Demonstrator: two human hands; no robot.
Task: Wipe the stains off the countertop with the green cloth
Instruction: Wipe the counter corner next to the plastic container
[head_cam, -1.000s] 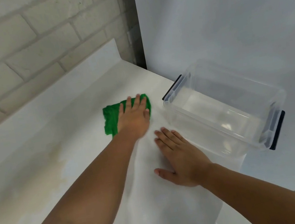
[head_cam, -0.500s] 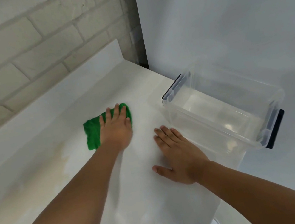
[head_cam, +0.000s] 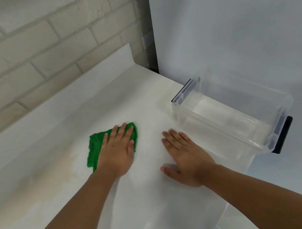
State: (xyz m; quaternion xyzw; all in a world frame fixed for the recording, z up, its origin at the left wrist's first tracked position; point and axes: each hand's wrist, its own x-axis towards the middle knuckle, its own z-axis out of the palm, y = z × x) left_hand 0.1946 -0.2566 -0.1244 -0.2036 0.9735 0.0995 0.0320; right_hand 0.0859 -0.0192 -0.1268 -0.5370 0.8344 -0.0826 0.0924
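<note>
right now the left hand (head_cam: 115, 151) lies flat on a crumpled green cloth (head_cam: 97, 150), fingers straight and slightly spread, pressing it down onto the white counter (head_cam: 152, 205). the hand covers the right part of the cloth, and green fabric shows past the fingertips and out to the left of the wrist. just left of the cloth a pale brownish stain (head_cam: 61, 170) spreads over the counter toward the left side of the view. the right hand (head_cam: 185, 156) rests palm down on the bare counter, apart from the cloth on its right, fingers straight and close together, thumb out to the side, holding nothing. just beside its little finger stands a clear rectangular plastic box (head_cam: 222, 132), open at the top, with a black latch (head_cam: 282, 134) at its near short end and another at the far one. it sits at the counter's right edge; whether it overhangs i cannot tell. behind the counter rises a whitish brick wall (head_cam: 33, 44) above a low white upstand, and a plain grey panel (head_cam: 230, 19) fills the right side.
</note>
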